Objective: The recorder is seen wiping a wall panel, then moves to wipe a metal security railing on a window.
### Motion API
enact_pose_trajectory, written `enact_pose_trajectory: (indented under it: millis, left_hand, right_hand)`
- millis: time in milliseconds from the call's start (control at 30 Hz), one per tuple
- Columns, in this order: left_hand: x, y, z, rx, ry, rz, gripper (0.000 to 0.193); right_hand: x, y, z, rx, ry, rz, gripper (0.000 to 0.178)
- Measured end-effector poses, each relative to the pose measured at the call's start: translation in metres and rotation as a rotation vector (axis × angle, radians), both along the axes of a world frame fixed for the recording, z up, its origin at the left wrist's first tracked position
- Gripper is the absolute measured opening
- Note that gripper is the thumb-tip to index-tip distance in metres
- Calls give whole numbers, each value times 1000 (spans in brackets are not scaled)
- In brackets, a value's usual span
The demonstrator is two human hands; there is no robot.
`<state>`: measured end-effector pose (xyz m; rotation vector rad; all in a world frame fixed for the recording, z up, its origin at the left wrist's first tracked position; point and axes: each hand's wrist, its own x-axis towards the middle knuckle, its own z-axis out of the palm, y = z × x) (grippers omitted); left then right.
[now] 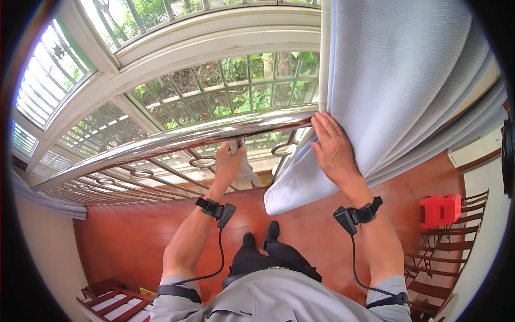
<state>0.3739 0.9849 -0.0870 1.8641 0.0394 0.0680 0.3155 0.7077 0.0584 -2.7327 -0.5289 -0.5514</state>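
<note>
My left hand (228, 165) is closed on a pale cloth (245, 170) just below the top rail of a shiny metal railing (214, 130). Part of the cloth hangs down beside the hand, against the railing's thin bars. My right hand (333, 151) lies with outstretched fingers against the edge of a light blue curtain (397, 80). Its fingertips are by the right end of the top rail. The curtain's lower corner spreads out below that hand, over the railing's end. A black strap with a small device sits on each wrist.
Behind the railing are white-framed windows (214, 45) with outside bars and greenery. Slatted wooden chairs (450, 247) line the right wall, with a red plastic object (440, 211) there. More slatted wooden furniture (115, 306) stands lower left on the reddish floor (134, 241).
</note>
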Motion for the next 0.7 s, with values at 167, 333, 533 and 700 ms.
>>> enact_pose_trajectory:
  millis: [167,333,533,700]
  left_hand:
    - [-14,10,7,-86,97,-32,22]
    - [-22,19,-8,-262,147,-124,35]
    - [-33,22,-8,-434,142,-320,43]
    - [-30,14,-15,33,-134,-239,47]
  right_hand:
    - [-2,12,2,-6,-28,-79,56]
    - [-1,21,-4,-88,-46,-129,59]
    - [-4,25,-6,-95,-58,-134,58]
    - [-6,34,-8,-7,-60,-45,49]
